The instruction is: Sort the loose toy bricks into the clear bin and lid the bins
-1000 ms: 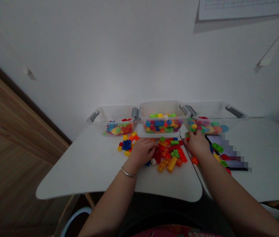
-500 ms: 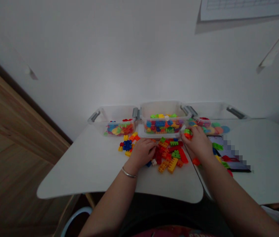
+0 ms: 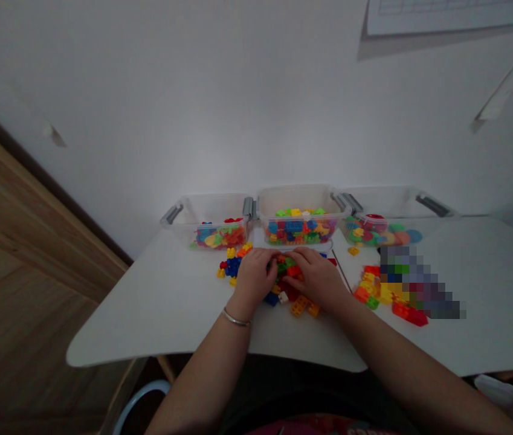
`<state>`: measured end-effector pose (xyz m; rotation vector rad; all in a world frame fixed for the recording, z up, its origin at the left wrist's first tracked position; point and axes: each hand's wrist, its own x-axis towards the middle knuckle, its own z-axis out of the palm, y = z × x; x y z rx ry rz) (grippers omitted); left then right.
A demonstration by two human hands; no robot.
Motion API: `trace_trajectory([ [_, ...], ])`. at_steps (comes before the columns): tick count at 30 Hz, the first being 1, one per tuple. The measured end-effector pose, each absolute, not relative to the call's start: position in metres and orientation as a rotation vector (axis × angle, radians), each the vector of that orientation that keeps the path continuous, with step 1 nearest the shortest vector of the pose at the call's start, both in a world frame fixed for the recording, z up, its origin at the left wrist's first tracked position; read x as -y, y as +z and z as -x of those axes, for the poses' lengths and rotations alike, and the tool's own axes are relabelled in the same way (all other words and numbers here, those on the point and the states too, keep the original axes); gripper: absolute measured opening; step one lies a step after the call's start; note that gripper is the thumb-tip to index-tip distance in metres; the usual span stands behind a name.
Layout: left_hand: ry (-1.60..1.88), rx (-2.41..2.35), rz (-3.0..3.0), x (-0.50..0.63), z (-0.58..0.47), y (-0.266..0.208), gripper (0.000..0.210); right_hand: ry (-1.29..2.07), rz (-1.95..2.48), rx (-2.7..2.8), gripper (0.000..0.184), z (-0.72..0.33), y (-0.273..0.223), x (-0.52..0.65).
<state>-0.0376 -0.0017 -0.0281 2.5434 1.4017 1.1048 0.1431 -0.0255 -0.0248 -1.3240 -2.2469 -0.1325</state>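
Note:
My left hand point(image 3: 255, 275), with a bangle at its wrist, is curled over the pile of toy building bricks point(image 3: 300, 304). Its fingertips are partly hidden, so what they hold does not show. My right hand point(image 3: 318, 277) comes in from the other side, thumb and fingers closed around a few red-orange and green bricks point(image 3: 293, 271). The fingertips of both hands nearly meet over the pile. A blue brick point(image 3: 271, 299) and a white brick point(image 3: 283, 298) lie below them. Yellow and blue bricks point(image 3: 231, 266) lie left of my left hand.
Three clear plastic boxes stand along the wall: a left box point(image 3: 179, 232) and a middle box point(image 3: 304, 217) with bricks, and a right box point(image 3: 401, 205) with colourful round pieces. More bricks point(image 3: 369, 287) lie right of the table seam, beside a blurred-out flat object point(image 3: 423, 284).
My right hand has moved left from near the right box to the brick pile, next to my left hand. A yellow brick now shows near the right box. My left hand has barely moved.

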Motion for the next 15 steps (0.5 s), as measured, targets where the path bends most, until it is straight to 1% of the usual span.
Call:
trace_trajectory([
  [9,1.003,-1.381,-2.544,0.0,0.037,-0.031,0.023,-0.114,1.319,2.239,0.054,-0.143,-0.039,0.021],
  [11,1.003,-1.382,-2.54,-0.001,0.037,-0.033,0.024,-0.123,1.311,2.196,0.052,-0.149,-0.037,0.019],
  [15,1.027,-1.372,-2.527,-0.002,0.038,-0.034,0.025,-0.211,1.403,1.976,0.04,-0.176,-0.031,0.011],
])
